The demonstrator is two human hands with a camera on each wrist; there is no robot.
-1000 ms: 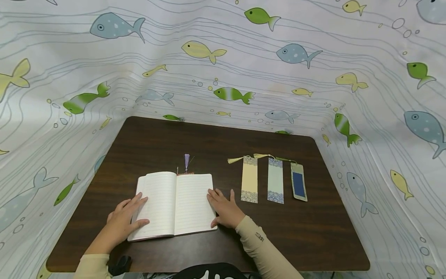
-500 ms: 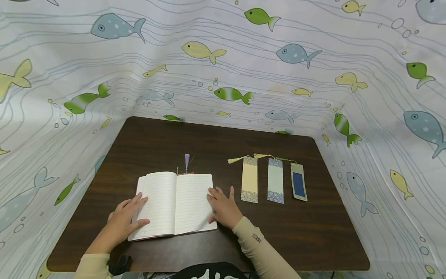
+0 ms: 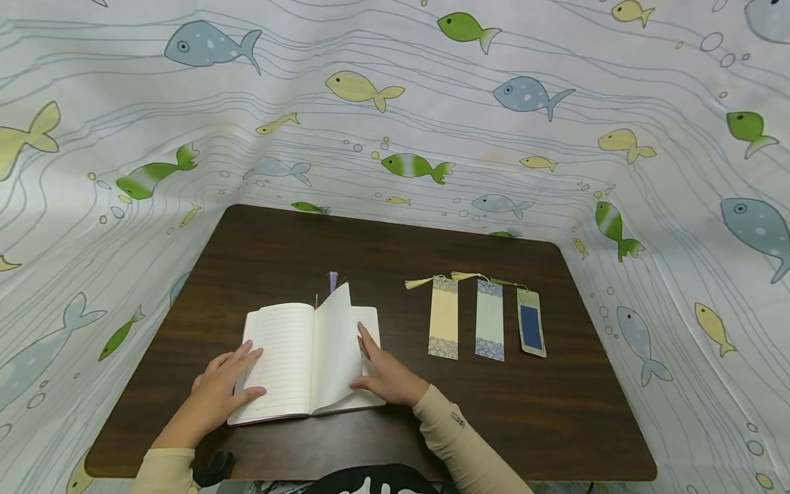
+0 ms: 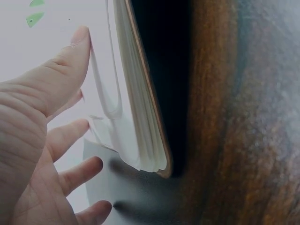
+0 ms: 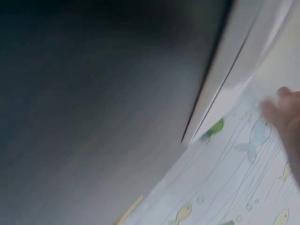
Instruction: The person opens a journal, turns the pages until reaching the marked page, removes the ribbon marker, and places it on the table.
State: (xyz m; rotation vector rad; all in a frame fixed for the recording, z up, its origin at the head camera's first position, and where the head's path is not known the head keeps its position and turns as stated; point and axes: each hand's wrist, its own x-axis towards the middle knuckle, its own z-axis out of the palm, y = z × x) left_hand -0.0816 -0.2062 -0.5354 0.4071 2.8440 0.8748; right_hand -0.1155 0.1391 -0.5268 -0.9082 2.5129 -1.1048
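Note:
An open notebook (image 3: 280, 363) with lined pages lies at the front left of the table. My left hand (image 3: 219, 384) rests on its left edge, fingers and thumb spread over the page margin. In the left wrist view this hand's thumb (image 4: 77, 51) lies along the notebook's side. One page (image 3: 331, 357) on the right half stands lifted and curved toward the left. At that page's right edge my right hand (image 3: 389, 374) touches it, thumb and fingers extended and apart. Part of those fingers is hidden by the page, and the right wrist view is blurred.
A purple tassel (image 3: 333, 280) sticks out beyond the notebook's top edge. To the right lie a cream bookmark (image 3: 444, 315), a pale green bookmark (image 3: 489, 319) and a blue-centred bookmark (image 3: 530, 326), all tasselled. Fish-patterned cloth (image 3: 395, 123) surrounds the dark wooden table (image 3: 524, 425).
The right hand has moved left, and the page that lay flat now stands raised and bent leftward. The left hand keeps its place on the notebook.

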